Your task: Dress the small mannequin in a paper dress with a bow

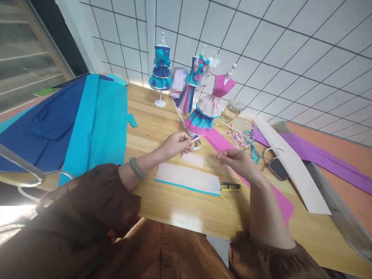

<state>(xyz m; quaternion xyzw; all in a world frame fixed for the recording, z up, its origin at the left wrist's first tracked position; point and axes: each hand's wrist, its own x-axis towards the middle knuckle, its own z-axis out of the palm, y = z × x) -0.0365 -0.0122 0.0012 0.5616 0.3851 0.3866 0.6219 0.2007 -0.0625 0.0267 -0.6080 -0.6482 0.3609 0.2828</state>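
My left hand (181, 142), with a green bangle on its wrist, pinches a small pink and dark-blue piece (195, 138). Just below that piece is a white ring (197, 145), perhaps a tape roll. To the right, my right hand (236, 161) is raised over the table with thumb and fingertips pressed together; anything between them is too small to see. Below the hands lies a pale pink strip (188, 177) with a blue lower edge. Thread snips (231, 186) touch its right end. A small pale pink rectangle (193, 159) lies above the strip.
Small dress forms in paper-like dresses, one with a pink top (223, 85), stand at the back. Blue sheets (95, 116) cover the left. On the right are a bright pink strip (219, 140), coiled ribbons (252, 147), a dark phone-like object (277, 168) and a glass jar (232, 110).
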